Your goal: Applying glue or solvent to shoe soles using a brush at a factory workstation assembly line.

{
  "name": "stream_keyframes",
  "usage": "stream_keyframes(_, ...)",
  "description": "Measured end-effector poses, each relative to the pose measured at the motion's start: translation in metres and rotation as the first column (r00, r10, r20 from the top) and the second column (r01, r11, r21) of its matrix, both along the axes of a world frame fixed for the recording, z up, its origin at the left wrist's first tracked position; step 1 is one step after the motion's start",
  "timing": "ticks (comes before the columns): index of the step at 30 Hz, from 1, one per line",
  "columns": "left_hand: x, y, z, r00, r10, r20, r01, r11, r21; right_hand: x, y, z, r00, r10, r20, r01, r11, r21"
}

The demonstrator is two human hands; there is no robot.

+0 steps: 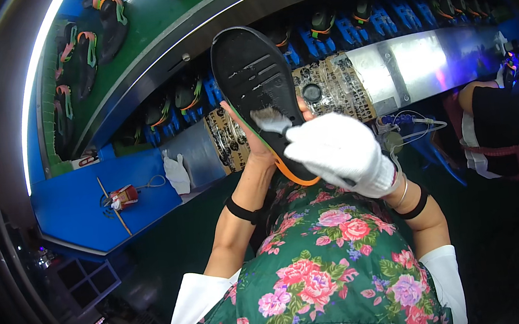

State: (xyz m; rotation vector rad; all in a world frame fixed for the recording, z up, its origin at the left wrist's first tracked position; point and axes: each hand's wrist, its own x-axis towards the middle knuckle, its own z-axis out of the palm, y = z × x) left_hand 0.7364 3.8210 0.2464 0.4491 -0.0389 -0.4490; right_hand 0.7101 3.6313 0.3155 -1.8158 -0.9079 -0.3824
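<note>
A black shoe sole [246,55] with a green and orange rim is held up in front of my chest, its long face turned toward me. My bare left hand [254,138] wraps round it from beneath, with fingertips showing at its right edge. Over the lower half of the sole is my right hand [343,152], in a white knit glove and closed on a brush. The pale bristles of the brush [271,121] lie against the sole's surface. Most of the brush handle is hidden inside the glove.
Beyond the sole, a row of blue holders [347,30] carries black sandals. Sandals with orange and green straps lie on a green belt [147,21]. At left, a blue table [72,202] bears a small red container [124,198] and a white glove [176,173]. Another person [499,128] sits at right.
</note>
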Motion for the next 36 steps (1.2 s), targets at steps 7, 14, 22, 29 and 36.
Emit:
stream_keyframes(7,0.002,-0.001,0.011,1.000,0.016,-0.002,-0.016,0.997,-0.072,-0.002,-0.012,0.007,0.985,0.025,-0.170,-0.003,0.992,0.127)
stream_keyframes(14,0.008,0.003,0.012,0.999,0.033,0.003,-0.033,0.999,0.003,-0.009,-0.013,0.003,0.971,0.126,-0.205,-0.098,0.985,0.139)
stream_keyframes(22,0.016,0.002,0.009,0.996,0.033,0.081,-0.029,0.998,-0.053,-0.012,-0.019,0.001,0.984,0.127,-0.122,-0.123,0.992,0.042)
stream_keyframes(29,0.017,-0.003,0.017,0.984,0.087,0.155,-0.091,0.996,0.016,-0.014,-0.025,-0.005,0.989,0.092,-0.114,-0.089,0.996,0.030)
stream_keyframes(36,0.018,0.000,0.022,0.983,0.084,0.163,-0.091,0.995,0.034,-0.015,-0.026,-0.002,0.956,0.111,-0.270,-0.065,0.983,0.171)
